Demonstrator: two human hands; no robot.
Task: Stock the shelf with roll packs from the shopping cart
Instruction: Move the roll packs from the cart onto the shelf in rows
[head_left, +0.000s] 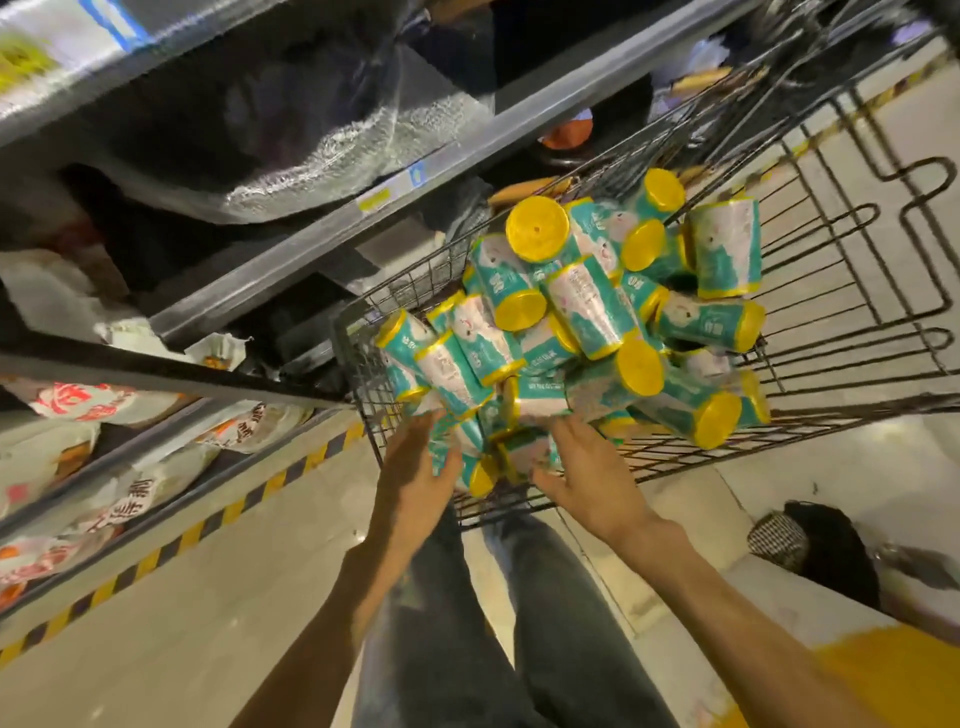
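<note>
Our two bare forearms reach down over our jeans (519, 623) to the near edge of the shopping cart (852, 291).

We see our left hand (421, 467) at the near left corner of the cart, with its fingers on a teal roll pack (441, 452), but we cannot tell if it grasps the pack or only touches it. Our right hand (587, 467) lies with spread, relaxed fingers on the packs just beside, and it holds nothing. The roll packs (597, 312), teal with yellow ends, are heaped in the cart, mostly toward its left side, next to the shelf (291, 270). On the lower shelves at the left lie white bags (171, 467) with red print. A yellow and black stripe (208, 525) runs on the floor along the shelf.
</note>
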